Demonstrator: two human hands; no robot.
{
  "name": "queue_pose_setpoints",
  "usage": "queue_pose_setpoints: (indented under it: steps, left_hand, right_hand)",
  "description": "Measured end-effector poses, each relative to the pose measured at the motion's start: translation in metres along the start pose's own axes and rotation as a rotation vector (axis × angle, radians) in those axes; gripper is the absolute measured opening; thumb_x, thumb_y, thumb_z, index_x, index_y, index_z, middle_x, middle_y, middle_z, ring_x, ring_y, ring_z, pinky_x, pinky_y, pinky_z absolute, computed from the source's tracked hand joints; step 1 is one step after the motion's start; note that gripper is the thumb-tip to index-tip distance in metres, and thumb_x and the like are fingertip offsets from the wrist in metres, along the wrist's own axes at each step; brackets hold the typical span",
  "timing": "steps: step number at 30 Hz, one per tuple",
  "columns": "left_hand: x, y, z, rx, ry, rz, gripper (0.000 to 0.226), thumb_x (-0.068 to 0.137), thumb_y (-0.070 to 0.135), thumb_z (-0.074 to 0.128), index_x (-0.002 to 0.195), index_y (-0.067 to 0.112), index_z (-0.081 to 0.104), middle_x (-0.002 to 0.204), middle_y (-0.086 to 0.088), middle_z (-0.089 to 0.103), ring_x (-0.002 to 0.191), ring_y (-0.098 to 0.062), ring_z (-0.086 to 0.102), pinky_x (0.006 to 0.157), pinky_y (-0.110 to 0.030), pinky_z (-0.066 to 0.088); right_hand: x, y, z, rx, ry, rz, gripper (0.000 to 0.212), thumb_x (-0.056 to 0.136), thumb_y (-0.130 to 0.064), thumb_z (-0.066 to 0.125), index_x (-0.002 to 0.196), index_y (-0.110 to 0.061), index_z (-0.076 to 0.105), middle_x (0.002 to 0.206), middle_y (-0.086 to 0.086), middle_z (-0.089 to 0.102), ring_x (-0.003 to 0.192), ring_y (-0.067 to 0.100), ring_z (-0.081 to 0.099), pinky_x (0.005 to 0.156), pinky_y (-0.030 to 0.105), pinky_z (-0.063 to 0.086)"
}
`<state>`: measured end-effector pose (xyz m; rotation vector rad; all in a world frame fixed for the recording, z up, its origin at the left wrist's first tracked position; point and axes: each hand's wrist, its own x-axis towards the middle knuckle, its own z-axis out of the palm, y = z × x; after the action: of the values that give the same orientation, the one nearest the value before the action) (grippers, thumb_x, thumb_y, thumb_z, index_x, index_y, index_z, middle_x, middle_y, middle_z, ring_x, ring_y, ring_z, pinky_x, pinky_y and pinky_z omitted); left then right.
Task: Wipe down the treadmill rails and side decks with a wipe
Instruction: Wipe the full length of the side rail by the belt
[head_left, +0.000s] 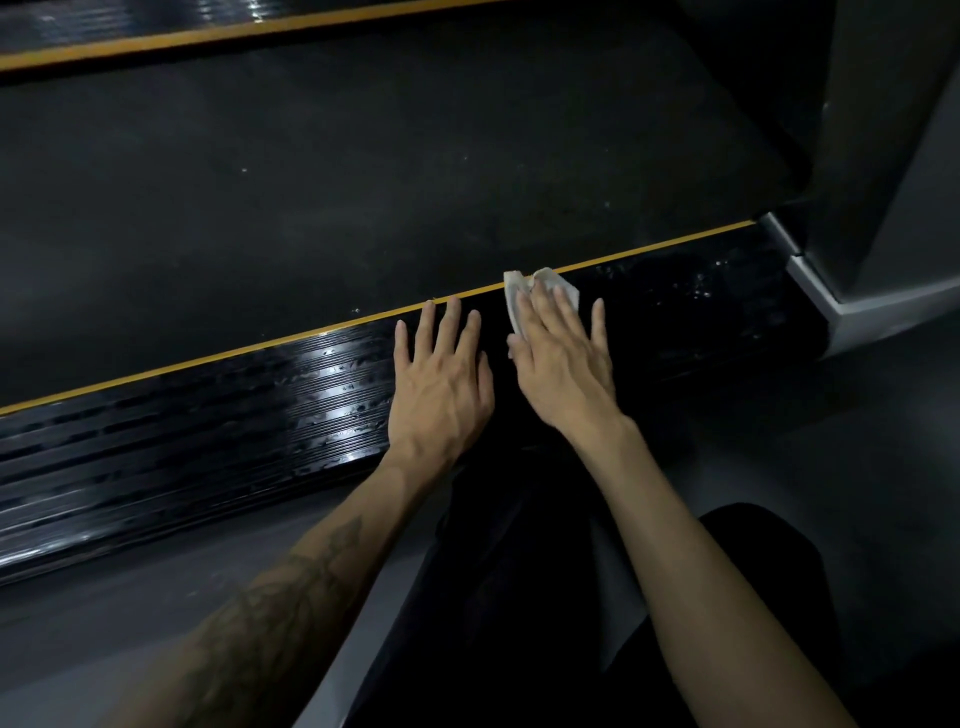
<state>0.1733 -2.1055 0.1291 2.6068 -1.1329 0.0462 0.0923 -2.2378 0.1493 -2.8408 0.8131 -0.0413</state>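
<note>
We are wiping the near deck: our right hand presses the wipe flat, fingers straight. Our left hand rests flat, fingers spread. Next, probably sweep toward three o'clock.

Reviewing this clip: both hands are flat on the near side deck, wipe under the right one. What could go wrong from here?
1. The wipe is bunched under the right hand's fingertips, so a stroke may cover only a narrow strip of the deck.
2. The deck left of the hands looks streaky and wet; the left hand, flat on it, could slip or leave prints.
</note>
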Motion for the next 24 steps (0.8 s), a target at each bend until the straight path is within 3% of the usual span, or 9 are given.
queue_pose_setpoints:
  steps: [9,15,20,24]
  left_hand:
    - [0.0,-0.001,0.0,0.005,-0.016,0.02,0.06,0.102,0.036,0.024,0.155,0.014,0.041,0.166,-0.009,0.032,0.157,-0.031,0.018,0.126,-0.059,0.015]
    - [0.0,-0.001,-0.002,-0.013,-0.029,0.024,0.062,0.101,0.036,0.022,0.155,0.013,0.041,0.167,-0.008,0.031,0.157,-0.031,0.017,0.126,-0.059,0.013]
    - [0.001,-0.001,-0.001,-0.017,-0.024,0.023,0.061,0.101,0.035,0.024,0.154,0.013,0.042,0.166,-0.009,0.033,0.157,-0.031,0.018,0.125,-0.06,0.014]
    - [0.0,0.0,0.0,0.006,-0.026,0.036,0.062,0.1,0.037,0.022,0.156,0.016,0.041,0.167,-0.007,0.031,0.158,-0.029,0.017,0.125,-0.06,0.014]
  right_hand:
    - [0.014,-0.008,-0.006,-0.034,-0.086,-0.145,0.058,0.111,-0.037,0.023,0.165,-0.025,0.007,0.173,-0.004,-0.002,0.159,0.017,-0.006,0.126,0.054,-0.01]
    - [0.004,-0.002,-0.003,-0.04,-0.041,-0.004,0.059,0.111,-0.036,0.025,0.165,-0.02,0.009,0.173,0.0,0.0,0.159,0.02,-0.004,0.126,0.053,-0.005]
    - [0.013,-0.009,-0.003,-0.05,-0.073,-0.111,0.058,0.112,-0.036,0.025,0.165,-0.025,0.007,0.173,-0.003,-0.002,0.159,0.019,-0.006,0.126,0.054,-0.008]
    - [0.016,0.001,-0.003,-0.03,-0.018,-0.013,0.059,0.111,-0.037,0.027,0.165,-0.022,0.008,0.173,0.001,0.003,0.16,0.019,-0.002,0.125,0.055,-0.007]
